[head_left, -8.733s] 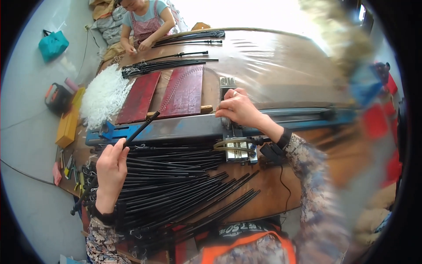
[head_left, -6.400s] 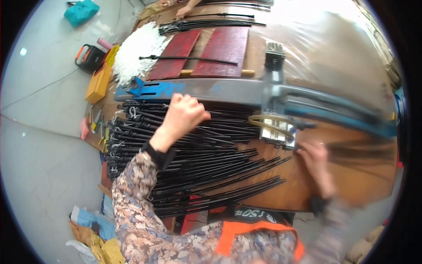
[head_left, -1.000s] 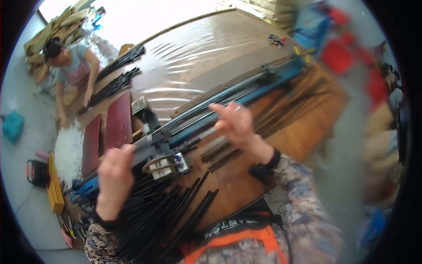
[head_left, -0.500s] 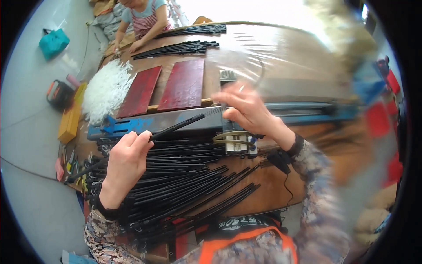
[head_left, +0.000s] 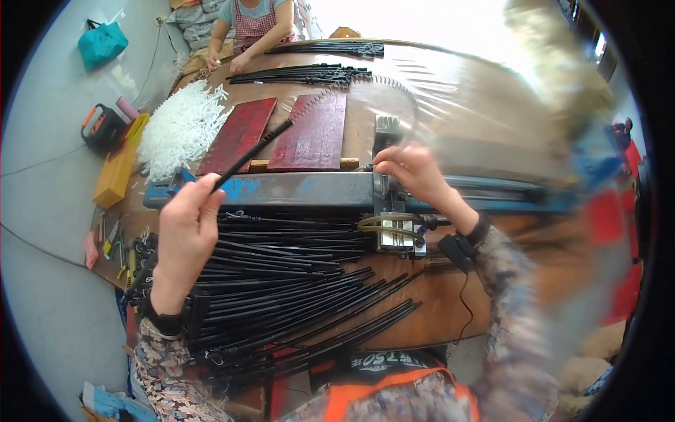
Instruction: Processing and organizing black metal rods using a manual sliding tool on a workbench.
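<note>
My left hand [head_left: 184, 235] is closed round a slim black tube [head_left: 256, 151], tilted with its upper end pointing up and to the right. Out of that end comes a long thin coil spring [head_left: 320, 96], which arches high over the table and drops toward my right hand [head_left: 418, 172]. The fingertips of that hand are pinched on the spring's other end, though motion blurs it somewhat. Below my right hand a small press-like device with a looped hose [head_left: 397, 235] sits against a long steel beam [head_left: 302, 190]. Several black tubes [head_left: 281, 302] lie in a heap below and right of my left hand.
Two dark red boards [head_left: 309, 133] lie beyond the beam, beside a pile of short white pieces [head_left: 179, 130]. Farther back are bundles of black rods [head_left: 302, 74], with a co-worker [head_left: 260, 28] at the far edge. A yellow box [head_left: 116, 176] and hand tools stand left.
My left hand has tilted the tube more steeply upward. The spring, a short straight stretch before, now bows in a wide arch. My right hand has shifted slightly rightward and down.
</note>
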### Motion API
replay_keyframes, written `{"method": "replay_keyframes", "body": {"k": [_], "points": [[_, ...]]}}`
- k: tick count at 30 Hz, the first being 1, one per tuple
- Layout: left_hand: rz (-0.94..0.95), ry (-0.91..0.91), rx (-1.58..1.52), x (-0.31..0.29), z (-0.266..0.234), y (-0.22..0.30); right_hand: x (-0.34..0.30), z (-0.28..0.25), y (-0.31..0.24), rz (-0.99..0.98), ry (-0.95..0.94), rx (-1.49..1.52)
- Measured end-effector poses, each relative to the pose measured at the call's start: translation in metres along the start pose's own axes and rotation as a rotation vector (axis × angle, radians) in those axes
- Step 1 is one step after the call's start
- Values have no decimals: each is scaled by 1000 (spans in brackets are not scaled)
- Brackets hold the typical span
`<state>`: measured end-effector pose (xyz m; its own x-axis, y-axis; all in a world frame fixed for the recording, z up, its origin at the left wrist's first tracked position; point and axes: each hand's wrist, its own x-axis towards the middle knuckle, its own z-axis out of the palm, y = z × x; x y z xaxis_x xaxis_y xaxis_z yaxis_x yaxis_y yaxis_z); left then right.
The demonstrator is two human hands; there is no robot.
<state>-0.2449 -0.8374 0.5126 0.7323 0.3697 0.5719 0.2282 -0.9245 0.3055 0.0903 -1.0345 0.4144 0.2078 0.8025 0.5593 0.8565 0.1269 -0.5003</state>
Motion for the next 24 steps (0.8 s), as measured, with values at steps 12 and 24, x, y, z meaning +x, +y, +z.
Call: {"method": "replay_keyframes", "body": {"k": [12, 24], "points": [[2, -59, 48, -2, 35, -21, 1, 6, 17, -196, 3, -603], [398, -229, -88, 62, 208, 31, -209, -184, 114, 298, 22, -1010]]}}
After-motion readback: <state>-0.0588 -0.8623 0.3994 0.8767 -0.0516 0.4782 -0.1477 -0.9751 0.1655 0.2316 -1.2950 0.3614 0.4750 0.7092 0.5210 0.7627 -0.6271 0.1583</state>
